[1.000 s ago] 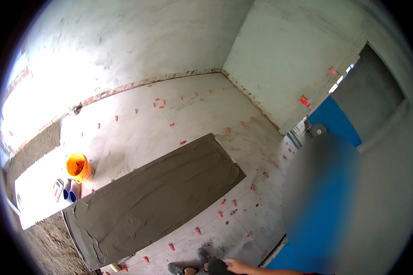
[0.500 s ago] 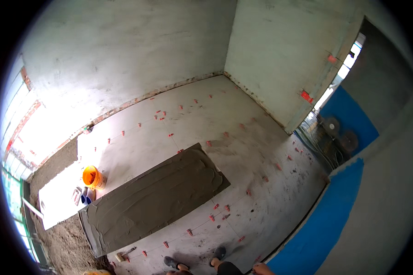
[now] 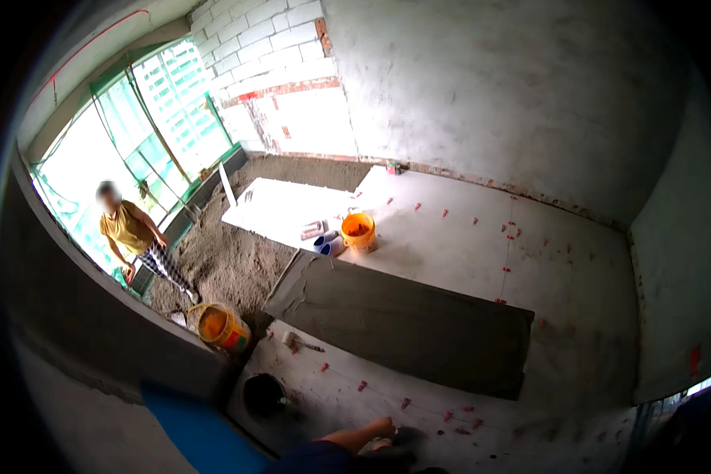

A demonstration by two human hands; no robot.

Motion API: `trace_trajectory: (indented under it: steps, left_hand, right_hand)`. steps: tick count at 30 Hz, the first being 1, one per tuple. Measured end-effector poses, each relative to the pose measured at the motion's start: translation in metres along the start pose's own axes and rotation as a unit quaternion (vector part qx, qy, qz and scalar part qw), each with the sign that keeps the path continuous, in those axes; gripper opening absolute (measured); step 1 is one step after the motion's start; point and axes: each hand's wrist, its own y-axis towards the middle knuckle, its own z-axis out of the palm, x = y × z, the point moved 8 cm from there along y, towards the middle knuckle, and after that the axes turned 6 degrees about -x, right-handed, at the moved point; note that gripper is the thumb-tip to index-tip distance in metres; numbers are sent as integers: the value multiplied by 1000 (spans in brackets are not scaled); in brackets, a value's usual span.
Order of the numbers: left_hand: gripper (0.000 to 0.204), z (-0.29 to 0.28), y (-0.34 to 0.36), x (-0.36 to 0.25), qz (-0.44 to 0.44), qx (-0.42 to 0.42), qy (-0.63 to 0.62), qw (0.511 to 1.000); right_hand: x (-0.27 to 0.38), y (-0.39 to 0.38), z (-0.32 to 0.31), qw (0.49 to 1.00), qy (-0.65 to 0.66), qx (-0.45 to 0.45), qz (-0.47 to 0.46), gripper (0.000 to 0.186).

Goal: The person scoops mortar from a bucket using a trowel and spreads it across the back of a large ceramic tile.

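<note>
My left hand (image 3: pixel 382 427), its forearm in a dark blue sleeve, reaches in from the lower edge with its fingers curled. Whether anything lies in them is too small and dim to make out. Beneath it are my dark shoes, partly seen, on pale floor tiles. Beyond the hand, a long tile-shaped bed of grey mortar (image 3: pixel 419 324) is spread with trowel marks. A mallet (image 3: pixel 291 340) with a pale head lies at its near left edge, by a black bucket (image 3: pixel 264 393). Red levelling wedges (image 3: pixel 405 403) line the tile joints. My right hand is out of the picture.
An orange bucket (image 3: pixel 359 234) with red pieces stands behind the mortar, beside blue-and-white rolls (image 3: pixel 329 243). Another bucket (image 3: pixel 224 329) sits left, near loose sand (image 3: pixel 229 237). A person (image 3: pixel 130 233) in a yellow shirt stands by the netted window opening.
The view has swung left, bringing in the window, the person and the black bucket. The hand at the lower right has left view; my left forearm has come in.
</note>
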Motion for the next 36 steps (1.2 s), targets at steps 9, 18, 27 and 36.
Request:
trace_trajectory:
  steps: [9, 18, 27, 36]
  left_hand:
    - [36, 69, 84, -123, 52, -9, 71, 996]
    - [32, 67, 12, -240, -48, -103, 38, 993]
    - [35, 139, 27, -328, -153, -159, -184, 958]
    - [30, 188, 103, -397, -227, -172, -206, 936]
  right_hand:
    - [-54, 70, -95, 990, -123, 26, 62, 38]
    - [-58, 236, -326, 840, -540, 53, -22, 33]
    - [228, 405, -322, 988, -141, -35, -56, 21]
    - [384, 461, -172, 976, -126, 167, -58, 19]
